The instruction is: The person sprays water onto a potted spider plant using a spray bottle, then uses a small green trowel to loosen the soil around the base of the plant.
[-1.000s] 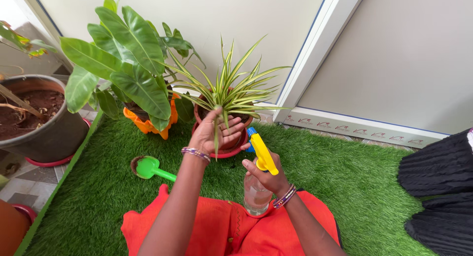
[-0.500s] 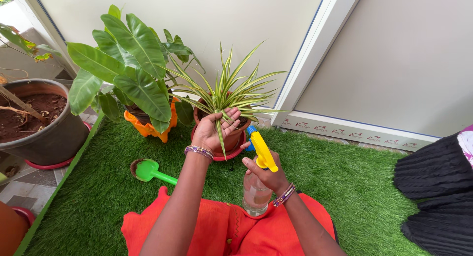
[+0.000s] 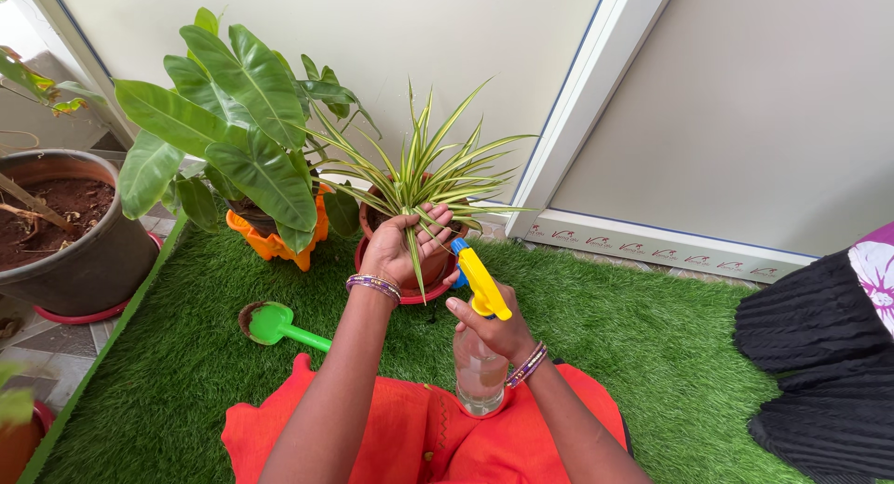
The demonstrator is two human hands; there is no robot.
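You kneel on green artificial turf (image 3: 652, 354) by a cream wall (image 3: 419, 37); your left hand (image 3: 399, 247) cups striped leaves (image 3: 424, 181) at 12 o'clock, your right hand (image 3: 498, 330) grips the clear yellow-triggered spray bottle (image 3: 480, 363).

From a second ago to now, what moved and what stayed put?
The right hand has brought the spray bottle up and leftward, so its yellow nozzle now sits closer to the striped plant. The left hand slid slightly along the leaves, still cupping them. Nothing was picked up or released. The green scoop, the big-leaf plant and the dark soil pot stayed where they were.
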